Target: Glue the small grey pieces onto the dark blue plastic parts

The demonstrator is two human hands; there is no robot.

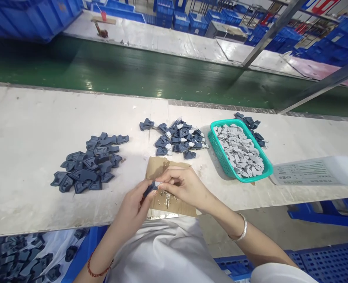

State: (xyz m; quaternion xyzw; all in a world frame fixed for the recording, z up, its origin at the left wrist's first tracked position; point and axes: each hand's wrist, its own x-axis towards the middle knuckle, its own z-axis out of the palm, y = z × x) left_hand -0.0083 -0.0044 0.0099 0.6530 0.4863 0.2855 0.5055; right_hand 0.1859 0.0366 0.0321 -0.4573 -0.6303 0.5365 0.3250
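Note:
My left hand (135, 205) is closed on a dark blue-grey plastic part (150, 189). Between the thumb and forefinger of my right hand (183, 186) is a small white piece (158, 183), held against the end of that dark part. Both hands are over a brown cardboard sheet (180, 207) with shiny residue on it. A pile of plain dark parts (87, 167) lies to the left. Beyond the cardboard is another heap of dark parts (181, 135), many with white pieces on their ends. To the right, a green basket (221, 159) holds many loose white pieces (240, 151).
A white bottle (315, 171) lies on its side at the right of the worktable (23, 157). More dark parts (250, 122) sit behind the basket. A green conveyor belt (118, 72) runs beyond the table. A metal post (271, 33) slants up at the right. Below left is a bin of dark parts (17, 259).

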